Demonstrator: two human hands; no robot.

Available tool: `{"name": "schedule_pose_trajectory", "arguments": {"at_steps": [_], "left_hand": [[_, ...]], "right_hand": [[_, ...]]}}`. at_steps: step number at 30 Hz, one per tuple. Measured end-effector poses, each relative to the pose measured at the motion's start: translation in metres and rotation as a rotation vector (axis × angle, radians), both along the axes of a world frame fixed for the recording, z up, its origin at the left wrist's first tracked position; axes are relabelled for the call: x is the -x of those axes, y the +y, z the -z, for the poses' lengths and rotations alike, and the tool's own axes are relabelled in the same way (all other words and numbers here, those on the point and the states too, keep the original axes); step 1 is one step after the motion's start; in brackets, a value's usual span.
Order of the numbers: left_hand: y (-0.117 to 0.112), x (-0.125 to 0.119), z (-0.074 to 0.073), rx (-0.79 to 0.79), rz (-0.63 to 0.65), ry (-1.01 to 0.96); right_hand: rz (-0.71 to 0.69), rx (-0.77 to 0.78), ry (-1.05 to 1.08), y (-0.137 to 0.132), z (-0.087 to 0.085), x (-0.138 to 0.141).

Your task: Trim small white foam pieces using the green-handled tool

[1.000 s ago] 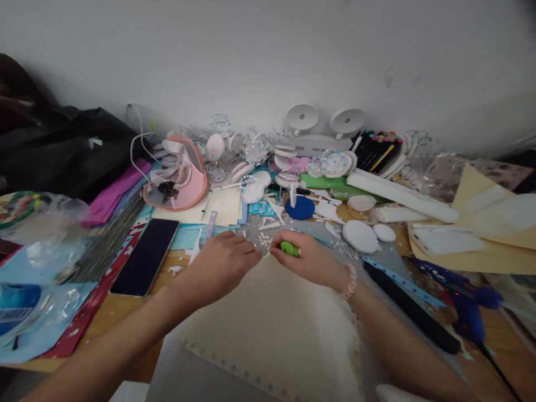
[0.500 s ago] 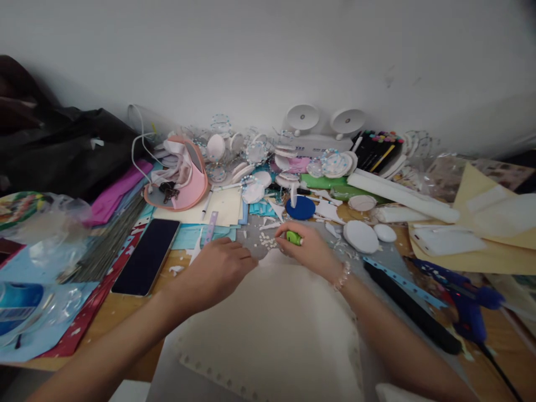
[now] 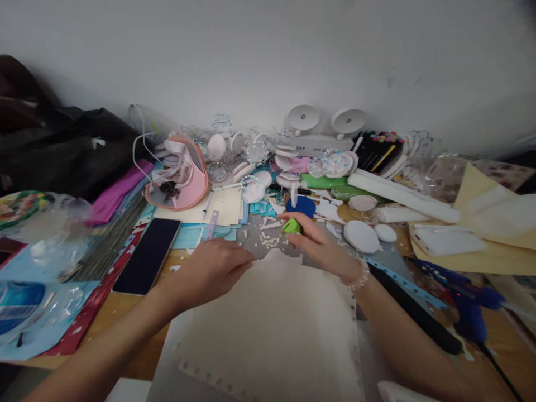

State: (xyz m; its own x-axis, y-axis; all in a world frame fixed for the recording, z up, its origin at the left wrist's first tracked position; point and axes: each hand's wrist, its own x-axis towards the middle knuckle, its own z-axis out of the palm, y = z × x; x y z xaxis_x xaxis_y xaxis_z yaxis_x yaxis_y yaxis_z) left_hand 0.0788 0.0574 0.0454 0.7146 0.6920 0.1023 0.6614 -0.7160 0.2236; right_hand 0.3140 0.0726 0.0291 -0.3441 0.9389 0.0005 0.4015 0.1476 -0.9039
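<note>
A large cream foam sheet [image 3: 272, 318] with punched holes along its edge lies in front of me on the cluttered desk. My left hand [image 3: 213, 268] rests on its far left edge with fingers curled, pinching the sheet's top edge. My right hand [image 3: 318, 243] is closed on a small green tool [image 3: 291, 226], held just beyond the sheet's far corner, above a grey cutting mat [image 3: 255, 226] strewn with tiny white scraps [image 3: 268, 240].
A dark phone [image 3: 146, 254] lies to the left, a pink pouch [image 3: 184, 178] behind it. White foam discs [image 3: 360, 235], a blue disc [image 3: 302, 205], a white roll [image 3: 402, 195], a marker set [image 3: 377, 148] and a blue glue gun [image 3: 464, 307] crowd the right. A black bag [image 3: 62, 151] sits far left.
My right hand has moved away from me and slightly right with the green tool. The sheet's far edge has slid nearer to me under my left hand.
</note>
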Motion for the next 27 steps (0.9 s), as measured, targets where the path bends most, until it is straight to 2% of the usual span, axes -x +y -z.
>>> {"name": "schedule_pose_trajectory", "arguments": {"at_steps": [5, 8, 11, 16, 22, 27], "left_hand": [[0.001, 0.003, -0.012, 0.182, -0.08, -0.109], [0.0, 0.001, -0.017, 0.231, -0.119, -0.126], [-0.002, -0.002, -0.019, 0.222, -0.132, -0.108], [-0.005, -0.003, -0.016, 0.118, -0.118, -0.087], [-0.005, -0.002, -0.011, 0.061, -0.089, -0.095], [-0.005, -0.002, -0.009, 0.07, -0.12, -0.091]], "right_hand": [[-0.126, -0.177, -0.041, -0.015, -0.024, 0.004], [-0.202, -0.322, -0.153, -0.02, -0.025, 0.009], [-0.22, -0.405, -0.201, -0.021, -0.019, 0.012], [-0.22, -0.417, -0.222, -0.02, -0.014, 0.013], [-0.285, -0.3, -0.237, -0.019, -0.014, 0.014], [-0.267, -0.417, -0.248, -0.018, -0.005, 0.015]]}}
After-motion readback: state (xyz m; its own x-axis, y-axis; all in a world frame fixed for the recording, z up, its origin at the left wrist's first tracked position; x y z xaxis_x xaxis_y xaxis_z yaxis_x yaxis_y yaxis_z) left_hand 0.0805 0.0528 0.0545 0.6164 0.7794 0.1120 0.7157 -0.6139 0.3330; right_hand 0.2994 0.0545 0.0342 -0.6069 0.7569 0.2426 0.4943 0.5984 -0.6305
